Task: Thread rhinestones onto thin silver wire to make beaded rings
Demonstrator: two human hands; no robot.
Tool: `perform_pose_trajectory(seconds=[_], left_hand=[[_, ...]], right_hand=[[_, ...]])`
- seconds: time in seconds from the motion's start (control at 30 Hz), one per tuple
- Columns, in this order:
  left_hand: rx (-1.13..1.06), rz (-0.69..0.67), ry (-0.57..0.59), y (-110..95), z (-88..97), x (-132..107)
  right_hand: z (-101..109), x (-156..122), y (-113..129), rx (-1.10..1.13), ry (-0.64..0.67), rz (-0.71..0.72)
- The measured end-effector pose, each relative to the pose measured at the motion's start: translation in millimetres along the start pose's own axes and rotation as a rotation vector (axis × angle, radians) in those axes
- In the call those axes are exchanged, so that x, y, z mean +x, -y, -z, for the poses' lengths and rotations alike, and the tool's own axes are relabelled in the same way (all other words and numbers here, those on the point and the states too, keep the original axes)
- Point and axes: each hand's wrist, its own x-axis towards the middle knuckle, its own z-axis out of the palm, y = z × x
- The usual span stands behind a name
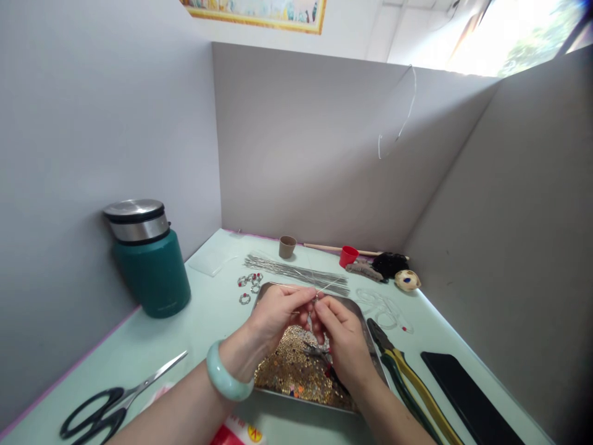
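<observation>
My left hand (282, 312), with a pale green bangle (228, 374) on its wrist, pinches a thin wire (330, 285) between thumb and fingers. Close against it, my right hand (341, 327) is closed on the same small piece, thumb and forefinger together. Thin wire ends stick out to both sides; the middle of the piece is hidden by the fingertips. Both hands are above a metal tray (356, 307) that holds many small gold beads (296, 364). Small pliers (315, 351) lie on the beads, partly covered by my right hand.
Behind the tray lies a bundle of straight wires (296, 272), with small beaded rings (244, 299) beside it. Scissors (123, 398) and a green flask (152, 272) are left; large pliers (403, 371) and a black flat object (467, 395) right. Cups, brown (287, 247) and red (348, 256), stand behind.
</observation>
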Motion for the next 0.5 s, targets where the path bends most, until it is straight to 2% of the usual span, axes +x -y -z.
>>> perform_pose_trajectory(seconds=[0.1, 0.17, 0.33, 0.4, 0.5], left_hand=[[-0.045, -0.005, 0.072, -0.3, -2.2, -0.6], [-0.055, -0.002, 0.088, 0.6, -2.6, -1.0], [0.016, -0.040, -0.026, 2.1, 3.8, -0.2], [0.054, -0.044, -0.066, 1.4, 6.1, 0.6], [0.083, 0.012, -0.058, 0.5, 4.6, 1.2]], right_hand=[[-1.3, -0.2, -2.4, 0.109, 0.027, -0.025], [-2.0, -0.2, -3.8, 0.058, -0.003, -0.007], [2.9, 2.7, 0.1, -0.243, -0.058, 0.022], [7.7, 4.9, 3.7, -0.262, -0.132, 0.026], [14.1, 7.5, 6.6, -0.204, -0.225, 0.049]])
